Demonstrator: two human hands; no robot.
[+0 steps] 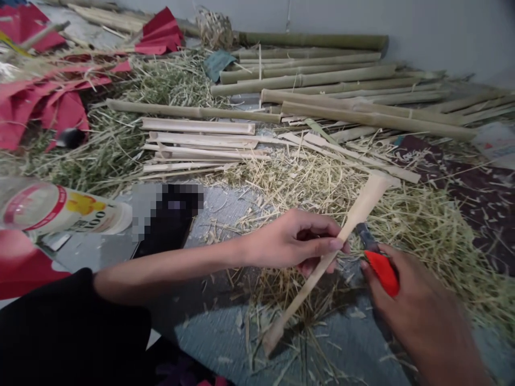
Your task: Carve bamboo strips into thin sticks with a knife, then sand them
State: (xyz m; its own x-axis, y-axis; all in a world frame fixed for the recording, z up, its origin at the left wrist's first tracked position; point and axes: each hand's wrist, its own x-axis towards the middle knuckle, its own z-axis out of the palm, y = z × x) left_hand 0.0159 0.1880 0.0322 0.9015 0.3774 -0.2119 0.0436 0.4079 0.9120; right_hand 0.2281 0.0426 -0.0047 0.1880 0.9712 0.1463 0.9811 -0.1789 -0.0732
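Note:
My left hand (300,238) is closed around the narrow middle of a pale carved bamboo strip (364,202). The strip slants from lower left to upper right and widens at both ends. My right hand (418,305) grips a utility knife (383,272) with a red-orange and dark handle. Its dark front end lies close to the right edge of the strip; whether it touches, I cannot tell. Thin shavings (314,284) lie beneath the strip on the grey floor.
Split bamboo pieces (199,126) and whole bamboo poles (322,80) lie across the back by the wall. A wide shavings heap (426,236) spreads behind and right. At left are a plastic bottle (80,212), a dark phone (171,222) and red paper (40,107).

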